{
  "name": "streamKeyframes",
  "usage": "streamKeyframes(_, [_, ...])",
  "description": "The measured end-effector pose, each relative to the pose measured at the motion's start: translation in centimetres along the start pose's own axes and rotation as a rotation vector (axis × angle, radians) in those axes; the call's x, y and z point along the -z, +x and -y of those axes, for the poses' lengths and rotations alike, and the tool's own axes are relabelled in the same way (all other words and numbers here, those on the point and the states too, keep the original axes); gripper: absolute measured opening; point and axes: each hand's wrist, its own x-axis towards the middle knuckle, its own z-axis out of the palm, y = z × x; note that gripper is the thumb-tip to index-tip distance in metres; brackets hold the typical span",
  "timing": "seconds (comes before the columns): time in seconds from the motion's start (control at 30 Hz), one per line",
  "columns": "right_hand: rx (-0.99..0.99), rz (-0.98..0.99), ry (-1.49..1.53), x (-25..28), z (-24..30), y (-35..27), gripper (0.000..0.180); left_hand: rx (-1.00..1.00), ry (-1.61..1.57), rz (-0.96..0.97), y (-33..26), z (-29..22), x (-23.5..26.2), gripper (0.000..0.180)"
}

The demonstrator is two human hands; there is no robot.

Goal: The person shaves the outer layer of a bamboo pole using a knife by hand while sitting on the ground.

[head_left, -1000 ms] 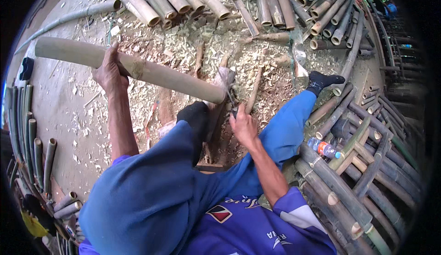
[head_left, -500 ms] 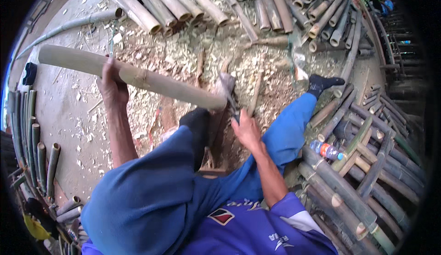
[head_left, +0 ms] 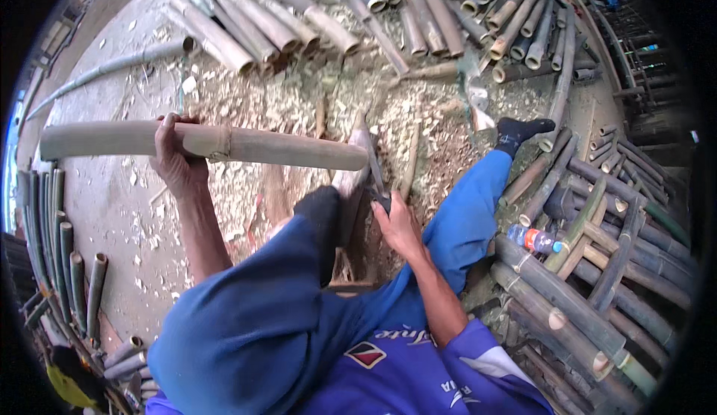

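My left hand [head_left: 180,157] is wrapped round a long pale bamboo pole [head_left: 276,147], left of its joint ring. The pole lies almost level across the view, and its right end rests at a wooden block [head_left: 351,182] in front of my dark-socked foot [head_left: 321,209]. My right hand [head_left: 398,224] is closed on the dark handle of a knife [head_left: 376,162]. The blade points up and away, close beside the pole's right end; whether it touches the bamboo I cannot tell.
Pale wood chips [head_left: 261,97] cover the ground. Cut bamboo tubes [head_left: 261,23] are piled along the far side, with more standing at the left [head_left: 63,243]. At the right, a bamboo stack [head_left: 567,318] bears a plastic bottle [head_left: 534,239]. My other foot [head_left: 523,132] is stretched out.
The bamboo pole has swung from a slant to nearly level, its left end coming lower and its right end slightly higher. My left hand has moved with it; the knife hand has shifted slightly.
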Motion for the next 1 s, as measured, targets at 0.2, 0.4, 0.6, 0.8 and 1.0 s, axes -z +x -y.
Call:
streamKeyframes(0.2, [0.072, -0.296, 0.17, 1.6, -1.4, -0.9, 0.048, -0.154, 0.01, 0.329, -1.6, -1.7, -7.7, 0.083])
streamKeyframes(0.4, [-0.053, -0.107, 0.541, 0.1, 0.0, -2.8, 0.038, -0.238, 0.162, 0.048, -5.6, -7.0, -12.7, 0.057])
streamKeyframes(0.6, [0.233, -0.19, 0.236, 3.4, 7.1, -3.0, 0.047, -0.309, 0.017, 0.379, -7.3, -8.1, -14.5, 0.047])
streamKeyframes(0.8, [0.189, -0.021, 0.14, 5.6, 14.3, -1.4, 0.052, -0.39, 0.08, 0.019, -7.3, -8.3, -12.4, 0.044])
streamKeyframes(1.0, [0.613, -0.134, 0.043, 1.7, 13.8, 2.5, 0.05, -0.306, 0.092, 0.144, -9.1, -8.7, -12.6, 0.044])
